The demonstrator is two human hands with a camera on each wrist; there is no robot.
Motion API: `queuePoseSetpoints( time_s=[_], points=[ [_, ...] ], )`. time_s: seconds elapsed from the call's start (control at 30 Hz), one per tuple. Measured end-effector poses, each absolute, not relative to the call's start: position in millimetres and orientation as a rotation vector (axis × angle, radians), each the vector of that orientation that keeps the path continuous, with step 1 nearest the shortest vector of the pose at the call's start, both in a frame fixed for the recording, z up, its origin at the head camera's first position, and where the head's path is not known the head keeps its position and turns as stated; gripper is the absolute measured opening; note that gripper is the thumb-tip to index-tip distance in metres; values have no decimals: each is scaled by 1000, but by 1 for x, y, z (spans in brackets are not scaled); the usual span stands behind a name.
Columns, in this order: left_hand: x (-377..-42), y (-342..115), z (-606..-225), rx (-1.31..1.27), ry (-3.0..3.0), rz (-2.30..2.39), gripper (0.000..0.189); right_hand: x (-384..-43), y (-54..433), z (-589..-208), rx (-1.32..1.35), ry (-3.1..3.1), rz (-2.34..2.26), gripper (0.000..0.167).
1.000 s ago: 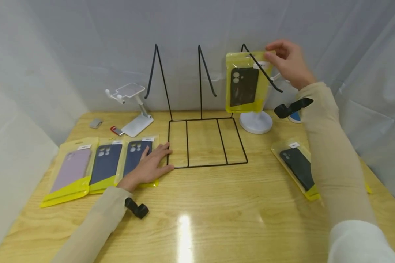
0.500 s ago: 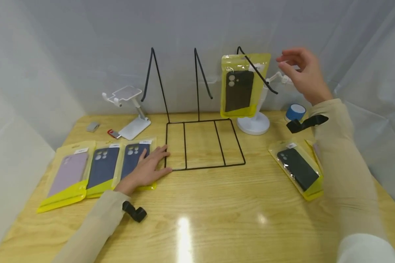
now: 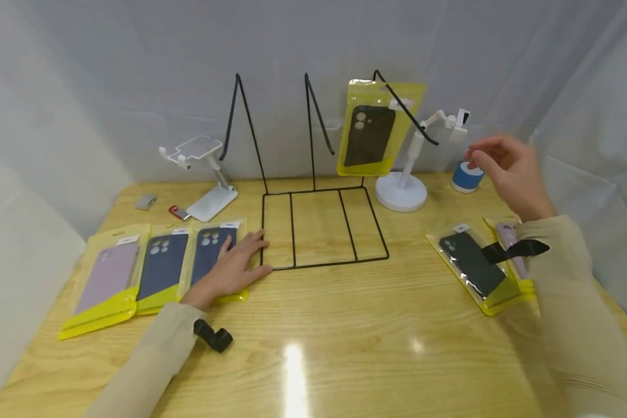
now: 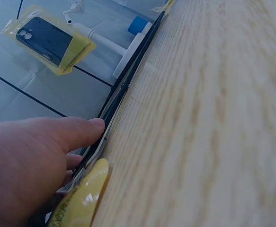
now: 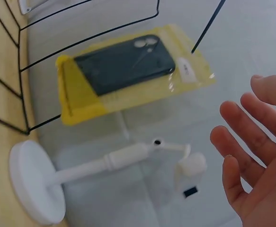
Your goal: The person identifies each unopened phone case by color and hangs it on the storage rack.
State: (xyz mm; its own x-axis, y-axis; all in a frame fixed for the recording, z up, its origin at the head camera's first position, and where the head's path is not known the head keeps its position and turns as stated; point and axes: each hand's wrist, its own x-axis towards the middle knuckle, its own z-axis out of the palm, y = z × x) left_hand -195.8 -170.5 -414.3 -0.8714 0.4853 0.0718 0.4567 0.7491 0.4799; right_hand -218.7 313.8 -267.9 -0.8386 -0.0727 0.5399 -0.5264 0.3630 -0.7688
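A black wire rack (image 3: 324,266) with three raised prongs stands on the wooden table. From its right prong hangs a yellow bag with a dark phone case (image 3: 370,136). My left hand (image 3: 230,268) lies with spread fingers at the rack's left edge, over part of a bagged blue phone case (image 3: 205,255). In the left wrist view its thumb reaches the black wire. My right hand (image 3: 514,171) is in the air at the right, fingers loosely bent and holding nothing. Below it lie a bagged dark green phone case (image 3: 470,261) and a bagged purple one (image 3: 508,237).
At left lie a bagged purple case (image 3: 110,276) and another blue one (image 3: 162,264). Behind them are a white folding stand (image 3: 213,202), a red USB stick (image 3: 178,212) and a small grey piece (image 3: 145,201). A white round-based stand (image 3: 401,194) and a blue-white cylinder (image 3: 466,179) stand back right.
My right hand has let go of the bagged phone case, which now hangs on the right prong, and has moved right and down. My left hand has stayed in place.
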Motion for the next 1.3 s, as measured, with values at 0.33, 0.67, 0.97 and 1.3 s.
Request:
queuePoseSetpoints(
  time_s=[0.33,0.67,0.97,1.3],
  points=[
    [-195,-175,-416,779,2892,757,58,-221,337,-314,310,-2496,1419,24],
    [-192,-176,-415,764,2882,781,58,-230,357,-354,224,-2791,1092,32],
    [-191,-176,-419,764,2869,809,59,-238,366,-378,232,-2990,1043,39],
    [-193,-174,-419,778,2894,795,58,-248,376,-394,346,-3088,949,41]
  ],
)
